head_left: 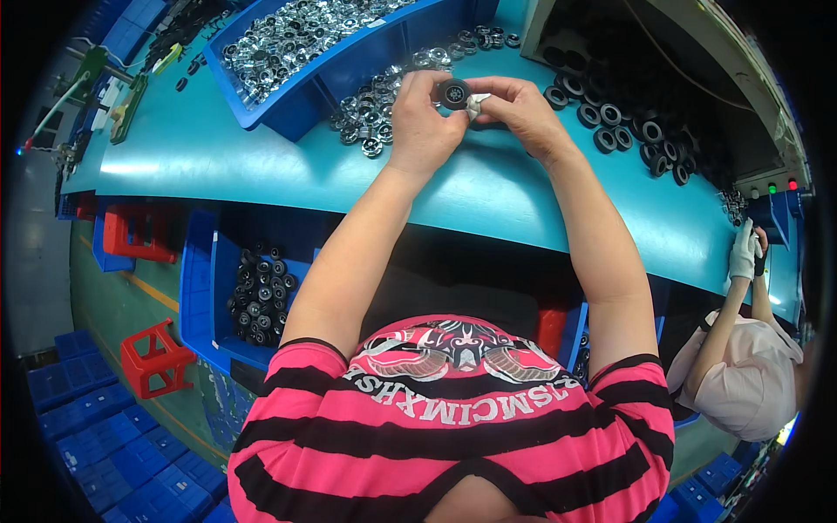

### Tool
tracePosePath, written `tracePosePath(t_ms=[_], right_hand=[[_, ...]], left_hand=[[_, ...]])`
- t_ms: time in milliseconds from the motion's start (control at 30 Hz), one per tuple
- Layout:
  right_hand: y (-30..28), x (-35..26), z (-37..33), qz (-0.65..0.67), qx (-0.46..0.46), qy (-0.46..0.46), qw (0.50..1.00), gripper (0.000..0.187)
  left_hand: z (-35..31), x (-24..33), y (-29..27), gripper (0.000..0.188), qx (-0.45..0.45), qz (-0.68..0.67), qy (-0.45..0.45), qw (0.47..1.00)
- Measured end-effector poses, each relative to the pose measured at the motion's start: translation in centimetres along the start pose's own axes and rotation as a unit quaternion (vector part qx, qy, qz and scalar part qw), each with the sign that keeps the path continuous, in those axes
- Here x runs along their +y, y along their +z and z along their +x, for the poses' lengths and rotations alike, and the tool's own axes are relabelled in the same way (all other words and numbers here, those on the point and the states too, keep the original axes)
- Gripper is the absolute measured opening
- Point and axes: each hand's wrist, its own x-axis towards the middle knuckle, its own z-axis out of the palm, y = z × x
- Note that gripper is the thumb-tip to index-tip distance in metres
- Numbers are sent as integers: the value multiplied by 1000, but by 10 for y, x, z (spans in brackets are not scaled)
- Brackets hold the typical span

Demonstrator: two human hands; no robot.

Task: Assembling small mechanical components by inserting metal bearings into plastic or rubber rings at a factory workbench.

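Note:
My left hand holds a small black wheel with a metal centre up above the teal table. Just to the wheel's right, my right hand pinches a small white piece against it. Both hands meet over a loose pile of shiny metal bearings lying on the table. A row of black wheels lies to the right of my right hand.
A blue bin of metal bearings stands at the back. A blue crate of black wheels and red stools sit below the table's edge at left. A co-worker in a white glove works at right, near a machine.

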Motion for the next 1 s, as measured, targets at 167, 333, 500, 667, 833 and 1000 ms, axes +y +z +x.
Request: tracePosePath(t_ms=[167,333,500,667,833,1000], right_hand=[[4,2,2,-14,17,25,999,38],[6,1,2,-17,27,45,998,37],[4,4,4,-19,19,50,998,35],[-24,19,17,-54,137,-97,984,30],[-95,46,28,-585,324,-109,736,56],[-95,59,38,-676,281,-21,681,55]], left_hand=[[0,-4,2,36,2,55,22,998],[-2,-4,3,36,0,86,52,995],[-3,-3,2,36,-6,81,51,995],[-7,5,-3,37,-16,58,24,998],[-10,12,-2,38,-17,54,28,998],[-13,16,-3,39,-19,42,27,999]])
